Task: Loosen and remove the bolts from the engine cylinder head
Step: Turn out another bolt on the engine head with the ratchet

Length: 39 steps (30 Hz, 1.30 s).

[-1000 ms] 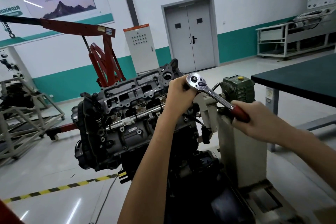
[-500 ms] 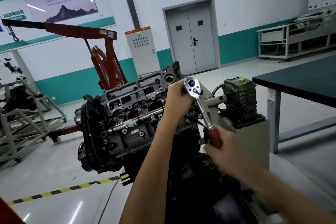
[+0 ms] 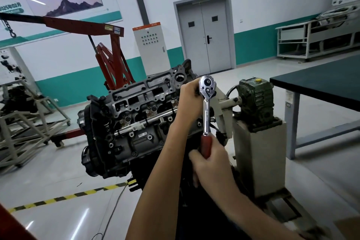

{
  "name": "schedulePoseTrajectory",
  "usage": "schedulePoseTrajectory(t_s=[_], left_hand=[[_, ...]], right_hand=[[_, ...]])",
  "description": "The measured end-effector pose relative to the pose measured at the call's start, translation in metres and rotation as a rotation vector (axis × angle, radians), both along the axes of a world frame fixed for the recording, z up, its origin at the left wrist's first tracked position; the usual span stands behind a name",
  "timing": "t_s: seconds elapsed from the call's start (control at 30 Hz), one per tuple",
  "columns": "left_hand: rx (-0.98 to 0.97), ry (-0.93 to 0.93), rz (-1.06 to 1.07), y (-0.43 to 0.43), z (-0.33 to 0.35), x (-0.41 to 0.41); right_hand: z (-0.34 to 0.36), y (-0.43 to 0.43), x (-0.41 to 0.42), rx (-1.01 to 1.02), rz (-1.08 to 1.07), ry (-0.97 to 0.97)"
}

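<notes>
Two hands: both on the chrome ratchet wrench with a dark red handle (image 3: 206, 115)
Right hand (image 3: 212, 163): fingers curled round the red grip, forearm from lower right
Left hand (image 3: 187, 101): fingers curled at the ratchet head
Grey metal engine cylinder head (image 3: 136, 99): tilted, just left of the left fingers

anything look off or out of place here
Nothing spilled or broken. The engine sits tilted on its stand, probably on purpose. One thin cable trails loose over the floor beneath it, past the striped tape.

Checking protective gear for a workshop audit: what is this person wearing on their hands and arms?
No gloves: the left hand and right hand are bare. The left forearm and right forearm are uncovered; no sleeve, watch or band shows in frame.
</notes>
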<state>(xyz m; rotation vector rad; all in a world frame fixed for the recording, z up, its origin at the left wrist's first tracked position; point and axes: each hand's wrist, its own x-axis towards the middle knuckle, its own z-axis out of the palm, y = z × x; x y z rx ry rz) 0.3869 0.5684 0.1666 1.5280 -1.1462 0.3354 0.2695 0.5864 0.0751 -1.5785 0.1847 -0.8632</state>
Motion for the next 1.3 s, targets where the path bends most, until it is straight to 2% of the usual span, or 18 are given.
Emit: schedulePoseTrajectory(t_s=[0.07,0.23,0.33,0.4,0.5,0.6,0.67,0.73,0.87,0.93,0.97,1.03,1.1,1.2,1.23,1.3], left_hand=[[0.007,0.009,-0.014,0.001,0.001,0.001],[0.064,0.034,-0.033,-0.001,0.005,-0.002],[0.038,0.040,-0.026,0.001,0.004,-0.001],[0.019,0.066,-0.026,0.004,0.001,0.003],[0.011,0.054,-0.017,0.006,-0.001,0.004],[-0.016,0.036,0.015,0.004,0.000,0.002],[-0.002,0.029,0.005,0.004,0.000,0.004],[0.019,0.048,-0.007,0.005,0.000,0.006],[0.046,0.059,-0.030,0.003,0.003,0.000],[0.045,0.067,-0.034,0.002,0.003,-0.002],[0.030,0.066,-0.032,0.001,0.002,-0.001],[0.006,0.045,-0.021,0.001,0.001,0.000],[-0.005,0.042,-0.017,0.000,-0.001,0.000],[-0.028,0.043,-0.014,-0.001,-0.002,0.001],[-0.025,0.037,-0.017,-0.001,-0.002,0.002],[-0.010,0.034,-0.024,-0.001,-0.002,0.002]], right_hand=[[0.002,-0.005,-0.002,-0.021,0.019,0.028],[0.033,-0.101,-0.046,-0.583,-0.011,0.250],[0.060,-0.135,-0.052,-0.857,-0.087,0.299],[0.052,-0.127,-0.046,-0.810,-0.092,0.294],[0.017,-0.075,-0.033,-0.467,-0.134,0.199],[0.005,-0.016,-0.011,-0.110,-0.031,0.065],[0.003,-0.001,-0.002,-0.038,0.032,0.033],[0.006,-0.021,-0.012,-0.169,0.017,0.104],[0.039,-0.109,-0.046,-0.674,-0.013,0.332],[0.058,-0.131,-0.053,-0.831,-0.069,0.345],[0.059,-0.133,-0.052,-0.848,-0.100,0.330],[0.044,-0.118,-0.046,-0.734,-0.149,0.309],[0.019,-0.078,-0.037,-0.502,-0.180,0.241],[0.006,-0.014,-0.013,-0.060,0.004,0.058],[0.005,-0.002,-0.005,0.023,0.045,0.016],[0.004,0.002,0.000,0.036,0.056,0.013]])
